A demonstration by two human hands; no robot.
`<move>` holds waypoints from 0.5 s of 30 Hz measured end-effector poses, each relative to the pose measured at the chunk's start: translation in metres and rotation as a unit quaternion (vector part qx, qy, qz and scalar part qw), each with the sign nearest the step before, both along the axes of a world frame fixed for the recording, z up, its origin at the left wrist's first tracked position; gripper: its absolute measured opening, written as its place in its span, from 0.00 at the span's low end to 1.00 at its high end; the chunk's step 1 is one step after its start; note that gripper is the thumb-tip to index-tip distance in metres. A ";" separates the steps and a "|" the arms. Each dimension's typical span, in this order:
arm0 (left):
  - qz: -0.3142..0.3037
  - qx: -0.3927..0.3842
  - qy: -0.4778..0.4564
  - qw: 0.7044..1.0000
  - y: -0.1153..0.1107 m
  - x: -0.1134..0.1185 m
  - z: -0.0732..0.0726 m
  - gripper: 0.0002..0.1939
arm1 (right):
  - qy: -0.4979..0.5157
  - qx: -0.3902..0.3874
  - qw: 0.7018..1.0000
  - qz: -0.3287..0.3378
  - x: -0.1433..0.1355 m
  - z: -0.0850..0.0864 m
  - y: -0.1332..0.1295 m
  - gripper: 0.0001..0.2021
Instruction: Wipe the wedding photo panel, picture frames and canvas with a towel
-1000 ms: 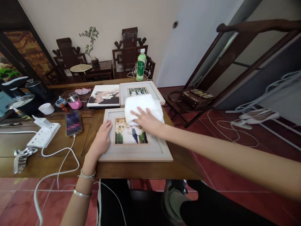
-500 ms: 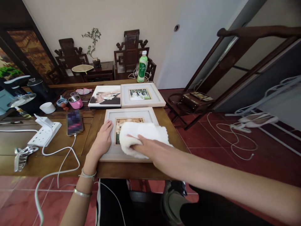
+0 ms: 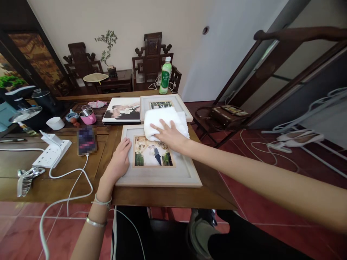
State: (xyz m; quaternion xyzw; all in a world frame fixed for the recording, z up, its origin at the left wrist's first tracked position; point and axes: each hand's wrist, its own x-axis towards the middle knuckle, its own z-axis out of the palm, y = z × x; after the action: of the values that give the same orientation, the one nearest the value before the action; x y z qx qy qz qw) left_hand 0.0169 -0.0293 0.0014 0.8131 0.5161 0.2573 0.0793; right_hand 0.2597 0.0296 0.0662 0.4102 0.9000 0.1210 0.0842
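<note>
A light wooden picture frame (image 3: 189, 177) lies flat on the table, with a photo of a couple (image 3: 154, 153) at its middle. My left hand (image 3: 121, 157) rests on its left border, fingers laid out on the edge. Under my right hand (image 3: 170, 135) is a folded white towel (image 3: 162, 117); my fingers are spread over it and press it against the frame's far border. The towel covers that frame's upper right part and overlaps the near edge of a second picture frame (image 3: 187, 112) behind. A white photo panel (image 3: 123, 108) lies to the left of the second frame.
On the table's left are a white power strip (image 3: 52, 153), a phone (image 3: 86, 141) on a cable, a pink mug (image 3: 88, 117), a white cup (image 3: 55, 123) and a silver claw clip (image 3: 27, 180). A green bottle (image 3: 165, 76) stands at the far edge. A wooden chair (image 3: 225, 115) is at right.
My right hand has slid the towel away from me, from the middle of the near frame to its far border, uncovering the photo. My left hand stays in place.
</note>
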 end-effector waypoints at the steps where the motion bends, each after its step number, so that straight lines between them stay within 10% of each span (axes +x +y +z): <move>1: 0.000 -0.001 -0.002 1.000 0.000 0.000 0.000 0.29 | -0.010 -0.018 1.000 -0.006 -0.002 0.002 -0.006 0.31; 10: 0.013 0.000 -0.016 1.000 0.000 0.002 0.000 0.28 | -0.008 -0.253 0.967 -0.021 -0.035 0.033 -0.121 0.37; 15: 0.001 0.001 -0.011 1.000 0.000 0.000 0.000 0.28 | 0.008 -0.314 0.949 0.005 -0.035 0.039 -0.134 0.40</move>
State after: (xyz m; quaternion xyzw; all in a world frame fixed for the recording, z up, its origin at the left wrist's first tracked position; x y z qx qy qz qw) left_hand 0.0171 -0.0298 0.0011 0.8098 0.5158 0.2666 0.0841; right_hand 0.2244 -0.1039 0.1050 0.3593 0.8952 -0.1703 0.2011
